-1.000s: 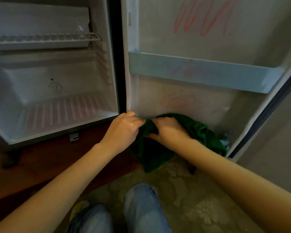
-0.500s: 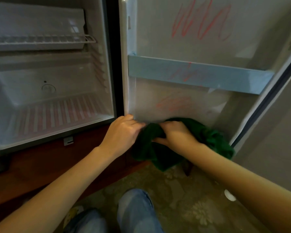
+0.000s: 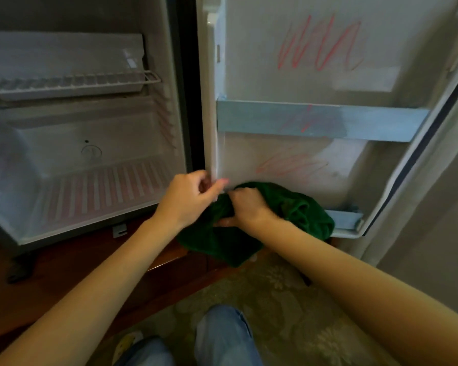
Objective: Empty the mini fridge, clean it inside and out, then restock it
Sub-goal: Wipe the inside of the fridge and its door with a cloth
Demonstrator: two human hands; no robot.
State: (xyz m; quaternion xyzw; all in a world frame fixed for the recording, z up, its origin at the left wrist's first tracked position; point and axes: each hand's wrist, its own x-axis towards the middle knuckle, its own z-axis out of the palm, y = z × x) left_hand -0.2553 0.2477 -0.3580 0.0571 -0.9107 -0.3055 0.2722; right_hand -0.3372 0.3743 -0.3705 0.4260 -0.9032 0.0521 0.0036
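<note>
1. left hand has come up off the crumpled dark-green cloth to the white mini-fridge door hinge-side edge; fingers curled, can't tell what it grasps.
2. right hand still clutches the cloth, low against the door's inner panel.

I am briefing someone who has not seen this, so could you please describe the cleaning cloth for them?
Find the open fridge door on the right and follow it down to its bottom edge, beside the lower blue rail. There the right hand grips the green cloth, bunched. It is the only dark green, soft thing among pale plastic.
</note>
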